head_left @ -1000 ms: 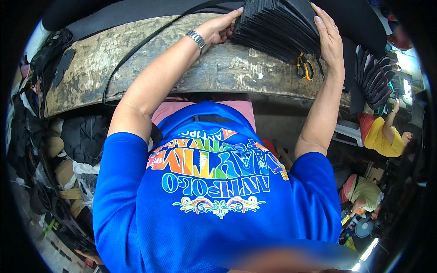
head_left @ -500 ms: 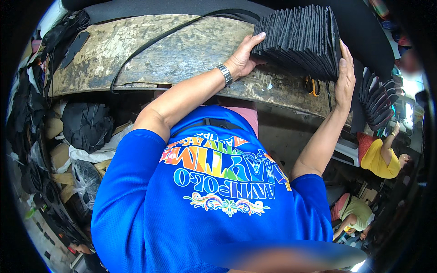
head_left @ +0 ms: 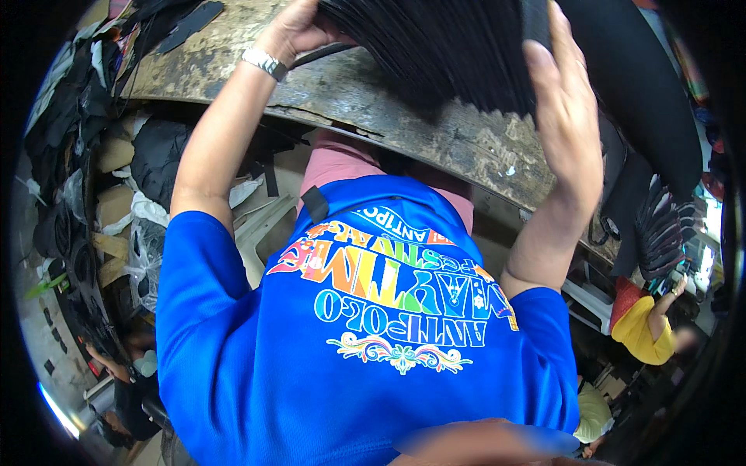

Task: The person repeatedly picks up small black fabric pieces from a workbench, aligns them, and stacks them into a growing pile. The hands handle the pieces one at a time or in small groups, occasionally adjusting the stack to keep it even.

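Note:
A thick stack of thin black sheets (head_left: 443, 46) is squeezed between my two hands, its layers upright side by side. My left hand (head_left: 299, 27), with a metal watch on the wrist, grips the stack's left end. Against its right end my right hand (head_left: 563, 109) presses flat, fingers pointing away from me. The stack looks raised above the worn wooden bench (head_left: 482, 151), its lower edge a little blurred. Its far part runs out of the top of the view.
Black material (head_left: 645, 85) curves along the bench's right side, near a bundle of dark cut pieces (head_left: 664, 229). A person in yellow (head_left: 645, 322) is farther right. Black scraps (head_left: 74, 132) and a clear plastic bag (head_left: 144, 260) crowd the left. Below the bench is a pale stool (head_left: 264, 225).
The stack has come up off the bench and closer to me, shifting left, with both hands still on its ends. The orange-handled tool on the bench no longer shows.

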A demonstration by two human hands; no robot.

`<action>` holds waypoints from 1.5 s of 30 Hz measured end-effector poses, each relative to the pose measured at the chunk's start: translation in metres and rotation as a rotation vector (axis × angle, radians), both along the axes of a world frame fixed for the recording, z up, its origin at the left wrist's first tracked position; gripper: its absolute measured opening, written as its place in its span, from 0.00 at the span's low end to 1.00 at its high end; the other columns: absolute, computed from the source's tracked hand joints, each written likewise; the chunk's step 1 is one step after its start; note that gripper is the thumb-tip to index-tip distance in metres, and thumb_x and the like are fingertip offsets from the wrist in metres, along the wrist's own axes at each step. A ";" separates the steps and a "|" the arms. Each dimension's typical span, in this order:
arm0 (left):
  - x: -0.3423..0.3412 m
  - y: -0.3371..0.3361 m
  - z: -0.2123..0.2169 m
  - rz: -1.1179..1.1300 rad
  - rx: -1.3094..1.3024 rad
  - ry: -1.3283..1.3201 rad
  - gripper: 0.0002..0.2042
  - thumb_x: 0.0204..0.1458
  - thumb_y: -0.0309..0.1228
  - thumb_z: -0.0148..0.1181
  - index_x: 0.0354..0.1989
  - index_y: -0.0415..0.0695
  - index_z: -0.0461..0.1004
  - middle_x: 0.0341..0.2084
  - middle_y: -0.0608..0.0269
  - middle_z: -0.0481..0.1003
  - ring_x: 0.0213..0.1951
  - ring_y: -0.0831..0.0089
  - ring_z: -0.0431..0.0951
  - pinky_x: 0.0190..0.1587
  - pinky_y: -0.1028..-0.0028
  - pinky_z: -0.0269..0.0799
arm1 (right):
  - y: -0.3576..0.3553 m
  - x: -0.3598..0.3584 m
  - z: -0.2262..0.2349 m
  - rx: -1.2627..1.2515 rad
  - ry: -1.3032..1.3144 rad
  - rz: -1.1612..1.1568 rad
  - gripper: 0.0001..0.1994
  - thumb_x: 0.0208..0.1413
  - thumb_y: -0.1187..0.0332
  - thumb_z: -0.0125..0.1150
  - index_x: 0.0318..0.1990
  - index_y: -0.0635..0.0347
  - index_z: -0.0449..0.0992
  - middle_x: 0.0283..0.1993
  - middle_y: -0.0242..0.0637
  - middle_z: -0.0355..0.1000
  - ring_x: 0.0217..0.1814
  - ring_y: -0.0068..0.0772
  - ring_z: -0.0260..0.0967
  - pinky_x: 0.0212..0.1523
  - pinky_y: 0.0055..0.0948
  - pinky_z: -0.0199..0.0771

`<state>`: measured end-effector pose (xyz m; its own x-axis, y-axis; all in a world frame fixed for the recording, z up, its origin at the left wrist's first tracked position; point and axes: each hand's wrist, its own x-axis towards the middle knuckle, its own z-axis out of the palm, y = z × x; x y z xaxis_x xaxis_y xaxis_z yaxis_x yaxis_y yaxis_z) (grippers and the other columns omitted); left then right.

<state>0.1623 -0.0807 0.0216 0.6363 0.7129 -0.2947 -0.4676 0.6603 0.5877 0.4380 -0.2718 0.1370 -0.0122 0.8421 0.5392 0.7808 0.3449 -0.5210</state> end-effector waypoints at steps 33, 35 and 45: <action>-0.090 -0.144 -0.075 0.180 0.203 0.716 0.22 0.61 0.51 0.55 0.38 0.41 0.78 0.26 0.69 0.78 0.27 0.81 0.77 0.30 0.83 0.69 | 0.088 -0.117 -0.005 -0.113 -0.695 0.025 0.36 0.60 0.44 0.52 0.56 0.77 0.67 0.42 0.65 0.71 0.34 0.58 0.75 0.33 0.46 0.77; -0.091 -0.156 -0.081 0.384 0.060 0.506 0.22 0.62 0.52 0.54 0.42 0.41 0.76 0.28 0.67 0.77 0.30 0.78 0.78 0.33 0.81 0.70 | 0.091 -0.116 -0.007 -0.012 -0.819 0.062 0.36 0.60 0.44 0.52 0.56 0.77 0.68 0.43 0.64 0.71 0.34 0.57 0.75 0.32 0.46 0.78; -0.100 -0.181 -0.117 0.708 -0.624 0.126 0.31 0.55 0.60 0.57 0.56 0.48 0.67 0.55 0.60 0.67 0.58 0.65 0.66 0.58 0.59 0.60 | 0.091 -0.123 -0.006 -0.225 -0.599 -0.017 0.46 0.55 0.41 0.57 0.63 0.80 0.56 0.44 0.63 0.70 0.41 0.59 0.75 0.42 0.44 0.77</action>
